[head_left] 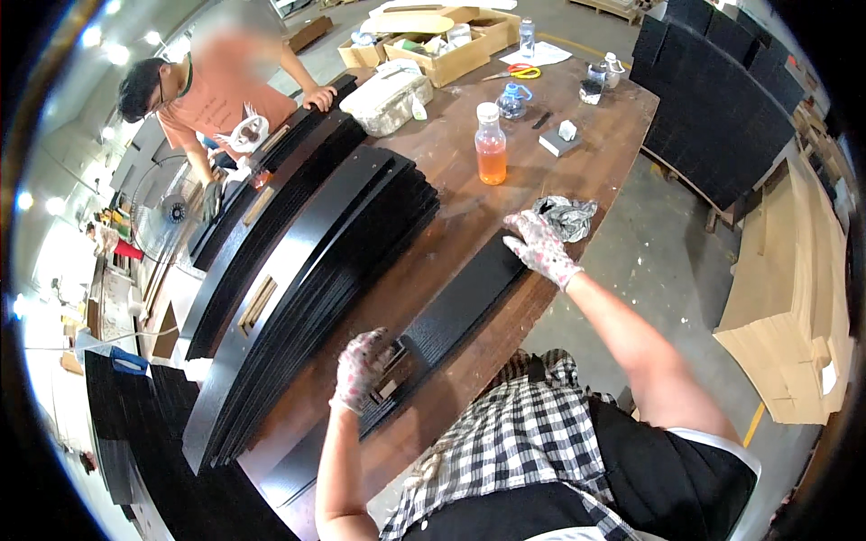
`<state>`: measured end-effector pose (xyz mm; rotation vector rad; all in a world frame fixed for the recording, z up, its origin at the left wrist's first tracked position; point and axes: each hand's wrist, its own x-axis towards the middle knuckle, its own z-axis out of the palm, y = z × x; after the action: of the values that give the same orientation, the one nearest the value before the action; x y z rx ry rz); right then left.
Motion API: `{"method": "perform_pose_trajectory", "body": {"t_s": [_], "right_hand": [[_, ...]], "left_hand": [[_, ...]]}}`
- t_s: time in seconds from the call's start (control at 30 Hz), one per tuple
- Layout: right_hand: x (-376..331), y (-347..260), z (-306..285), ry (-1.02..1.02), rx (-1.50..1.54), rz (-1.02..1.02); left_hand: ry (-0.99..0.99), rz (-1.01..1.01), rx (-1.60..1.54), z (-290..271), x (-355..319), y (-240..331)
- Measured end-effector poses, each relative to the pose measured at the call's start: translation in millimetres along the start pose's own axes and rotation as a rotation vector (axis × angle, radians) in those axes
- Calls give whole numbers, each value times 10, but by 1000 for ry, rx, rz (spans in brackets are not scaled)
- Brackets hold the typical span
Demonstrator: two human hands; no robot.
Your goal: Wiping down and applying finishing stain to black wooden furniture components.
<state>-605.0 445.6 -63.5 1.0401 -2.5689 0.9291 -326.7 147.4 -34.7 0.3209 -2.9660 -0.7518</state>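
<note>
The left hand (363, 370), in a patterned white glove, is at the lower centre of the frame with its fingers bent over the near part of a long black board (465, 293); whether it grips, I cannot tell. The right hand (541, 248), gloved alike, is right of centre at the board's upper end, open, with its fingers extended. The board lies slantwise from the lower left toward the centre right, on a brown table (442, 135). Beside the left hand, light brown shows within a small framed gap in the black surface.

Crumpled silvery wrap (573, 219) lies just beyond the right hand. Farther up the table stand a bottle of orange liquid (492, 158), a small grey block (559, 142) and a blue-handled jug (514, 102), with yellow-and-red scissors (524, 70) above them. Left of centre, a stack of black boards (334, 261) slants along the table, a second stack (271, 207) behind it.

At the upper left, a co-worker in an orange shirt (225, 99) leans over boards, near a fan (176, 212). Black panels (713, 108) fill the upper right; brown sheets (785, 298) stand below them.
</note>
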Motion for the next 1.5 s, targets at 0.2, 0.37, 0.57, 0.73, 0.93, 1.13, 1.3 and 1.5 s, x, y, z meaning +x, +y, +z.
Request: {"method": "perform_pose_trajectory", "body": {"t_s": [0.2, 0.37, 0.57, 0.73, 0.93, 1.13, 1.3, 1.5], "right_hand": [[-252, -32, -151, 66, 255, 135], [-139, -79, -313, -5, 400, 270], [754, 472, -492, 3, 610, 467], [1688, 1615, -264, 199, 389, 166], [2837, 1979, -369, 113, 172, 132], [3326, 2359, -97, -325, 62, 96], [3421, 2500, -533, 3, 308, -84], [3273, 3360, -687, 37, -63, -210]], "left_hand": [[-29, 88, 162, 306, -139, 441], [118, 84, 2, 470, -14, 593], [251, 178, -195, 619, 309, 1099], [85, 116, -393, 976, 942, 1670], [76, 169, -485, 1133, 2109, 2562], [-10, 62, -590, 1409, 3040, 2811], [119, -210, -909, 1800, 3601, 2646], [477, -315, -609, 2189, 4738, 2621]]}}
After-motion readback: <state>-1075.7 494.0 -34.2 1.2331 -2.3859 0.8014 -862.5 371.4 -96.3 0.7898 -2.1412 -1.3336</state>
